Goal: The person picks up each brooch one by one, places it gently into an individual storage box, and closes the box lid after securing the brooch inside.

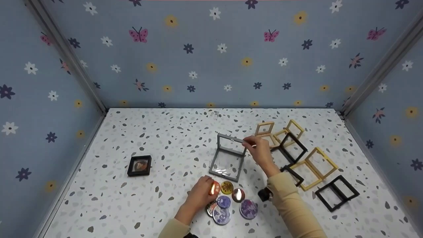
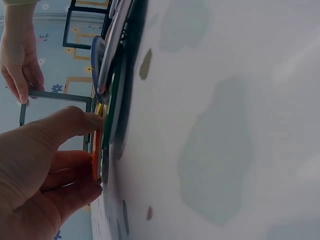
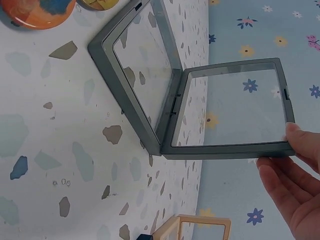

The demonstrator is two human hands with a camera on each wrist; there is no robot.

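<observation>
A grey hinged display frame with clear film panes (image 1: 240, 168) lies unfolded on the table, one half flat and the other raised. My right hand (image 1: 260, 151) pinches the corner of the raised half between thumb and fingers, as the right wrist view shows. Nearer the front, my left hand (image 1: 201, 193) grips an orange round badge (image 1: 215, 188) by its edge, at the pile of badges. Around it are a yellow badge (image 1: 227, 187), a shiny dark badge (image 1: 238, 195), a small purple badge (image 1: 223, 201) and larger purple ones (image 1: 248, 209).
Right of the grey frame stand several opened frames, among them a yellow frame (image 1: 320, 178), a black frame (image 1: 343, 200) and a light wooden frame (image 1: 272, 140). A closed black frame (image 1: 129, 169) with a round item inside lies at the left. Patterned walls (image 1: 205, 33) border the table.
</observation>
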